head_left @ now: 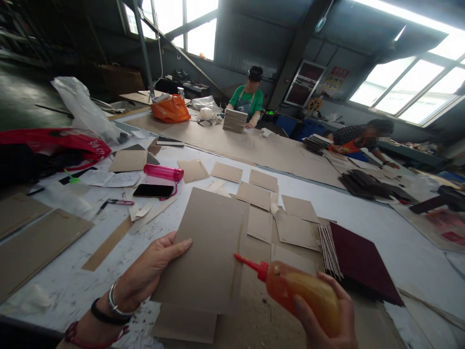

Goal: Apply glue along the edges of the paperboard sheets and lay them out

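- There are two hands of the person: the left grip (156, 261) is closed on one grey-brown board (207, 242), with the thumb on its face at the left edge.
- The right grip (347, 315) is wrapped around one squeeze bottle (312, 291), which has amber content and one red nozzle (259, 269).
- The nozzle points to the left from the right grip, and its tip is at the right side of the held board; I cannot tell whether it touches. One shiny line (240, 228) runs along this side.
- Beyond the left grip, on the white desk (72, 276), are one black phone (153, 190), one pink cylinder (163, 172) and one cutter with pink handle (121, 202).
- To the left of the left grip lie one brown strip (107, 246) and, farther, two large boards (43, 247).
- Beyond both grips at least seven small boards (253, 195) are spread.
- Just beyond the right grip, to its right, is one dark red stack (363, 259); its layers are too many to count surely.
- Far beyond the grips, two co-workers (254, 99) are at work, one behind one pile of boards (235, 121).
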Demonstrator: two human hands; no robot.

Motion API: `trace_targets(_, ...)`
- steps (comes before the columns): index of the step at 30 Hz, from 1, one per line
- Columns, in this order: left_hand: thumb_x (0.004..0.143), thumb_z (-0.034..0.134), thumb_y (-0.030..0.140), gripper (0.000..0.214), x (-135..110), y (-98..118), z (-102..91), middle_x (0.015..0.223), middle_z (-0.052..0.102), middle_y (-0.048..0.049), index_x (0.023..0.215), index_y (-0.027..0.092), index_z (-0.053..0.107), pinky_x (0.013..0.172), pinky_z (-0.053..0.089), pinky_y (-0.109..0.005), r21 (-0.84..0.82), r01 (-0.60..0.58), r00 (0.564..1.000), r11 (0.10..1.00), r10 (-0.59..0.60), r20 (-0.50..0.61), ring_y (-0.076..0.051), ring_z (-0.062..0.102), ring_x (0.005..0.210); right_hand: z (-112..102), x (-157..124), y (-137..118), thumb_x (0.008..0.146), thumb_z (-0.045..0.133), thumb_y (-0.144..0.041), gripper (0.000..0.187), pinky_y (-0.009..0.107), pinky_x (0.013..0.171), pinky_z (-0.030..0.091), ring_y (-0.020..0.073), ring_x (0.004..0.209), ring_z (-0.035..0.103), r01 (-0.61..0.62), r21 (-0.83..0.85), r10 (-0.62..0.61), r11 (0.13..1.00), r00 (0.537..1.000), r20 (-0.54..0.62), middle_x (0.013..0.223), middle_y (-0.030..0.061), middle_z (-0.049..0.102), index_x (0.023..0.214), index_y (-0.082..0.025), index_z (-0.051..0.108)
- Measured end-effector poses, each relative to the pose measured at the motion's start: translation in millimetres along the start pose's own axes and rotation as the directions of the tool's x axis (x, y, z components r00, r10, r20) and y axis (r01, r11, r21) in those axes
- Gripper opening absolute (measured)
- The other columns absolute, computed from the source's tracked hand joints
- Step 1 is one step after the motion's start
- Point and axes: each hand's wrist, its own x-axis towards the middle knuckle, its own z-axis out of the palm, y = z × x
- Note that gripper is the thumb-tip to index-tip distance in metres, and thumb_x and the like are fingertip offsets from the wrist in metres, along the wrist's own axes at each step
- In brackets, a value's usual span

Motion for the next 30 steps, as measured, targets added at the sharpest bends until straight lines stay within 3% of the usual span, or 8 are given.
trace_targets(2, 0.070, 0.076, 0.025, 0.047, -2, -6, 3.3, 0.099, 0.075, -0.0115, 0.113, 0.015, 0.064, 0.074, 0.058, -0.035, -0.013, 0.007, 1.000, 1.000, -0.006, 0.024, -0.028, 0.071, 0.086, 11, 12, -3, 0.059, 0.083, -0.044, 0.067, 0.025, 0.076, 0.052, 0.0189, 0.092, 0.060, -0.123, 0.305, 0.114, 0.944, 0.992, 0.047, 0.106, -0.0003, 0.061, 0.116, -0.029, 0.052)
trace_targets(4, 0.071, 0.075, 0.025, 0.041, -3, -15, 6.5, 0.099, 0.075, -0.0109, 0.109, 0.015, 0.066, 0.077, 0.057, -0.037, -0.046, 0.003, 0.999, 0.999, -0.001, 0.046, -0.028, 0.070, 0.087, 21, 23, -9, 0.066, 0.080, -0.041, 0.052, 0.028, 0.078, 0.054, 0.0200, 0.098, 0.061, -0.257, 0.553, 0.184, 0.793, 0.965, 0.184, 0.106, 0.0007, 0.063, 0.111, -0.027, 0.057)
trace_targets(7, 0.072, 0.074, 0.025, 0.039, -2, -31, 11.3, 0.101, 0.075, -0.0102, 0.109, 0.017, 0.065, 0.080, 0.056, -0.037, -0.112, -0.027, 0.997, 0.993, 0.034, 0.064, -0.028, 0.069, 0.093, 31, 32, -19, 0.073, 0.075, -0.041, 0.036, 0.031, 0.082, 0.055, 0.0222, 0.104, 0.061, -0.371, 0.651, 0.205, 0.662, 0.926, 0.318, 0.103, 0.0030, 0.066, 0.103, -0.023, 0.063)
trace_targets(14, 0.061, 0.082, 0.025, 0.058, 5, -67, 35.5, 0.103, 0.074, -0.0097, 0.115, 0.020, 0.061, 0.091, 0.052, -0.042, -0.242, -0.190, 0.980, 0.951, 0.172, -0.095, -0.032, 0.062, 0.108, 49, 18, -21, 0.056, 0.088, -0.034, 0.061, 0.020, 0.074, 0.054, 0.0151, 0.086, 0.064, -0.226, 0.556, 0.185, 0.800, 0.974, 0.131, 0.100, -0.0025, 0.065, 0.108, -0.028, 0.057)
trace_targets(20, 0.058, 0.083, 0.027, 0.041, 11, -85, 48.4, 0.099, 0.076, -0.0069, 0.098, 0.021, 0.071, 0.091, 0.052, -0.041, -0.281, -0.230, 0.973, 0.932, 0.213, -0.092, -0.030, 0.066, 0.101, 66, -2, -38, 0.057, 0.084, -0.047, 0.070, 0.016, 0.076, 0.048, 0.0137, 0.089, 0.060, -0.172, 0.417, 0.144, 0.892, 0.985, 0.097, 0.103, -0.0025, 0.061, 0.116, -0.030, 0.051)
trace_targets(30, 0.060, 0.081, 0.039, 0.039, 15, -95, 51.9, 0.094, 0.076, -0.0078, 0.095, 0.022, 0.075, 0.086, 0.054, -0.040, -0.159, -0.308, 0.949, 0.938, 0.290, -0.127, -0.030, 0.069, 0.091, 74, -10, -40, 0.060, 0.079, -0.054, 0.070, 0.017, 0.074, 0.046, 0.0147, 0.089, 0.058, -0.075, 0.277, 0.067, 0.958, 0.997, 0.037, 0.106, -0.0001, 0.057, 0.117, -0.029, 0.048)
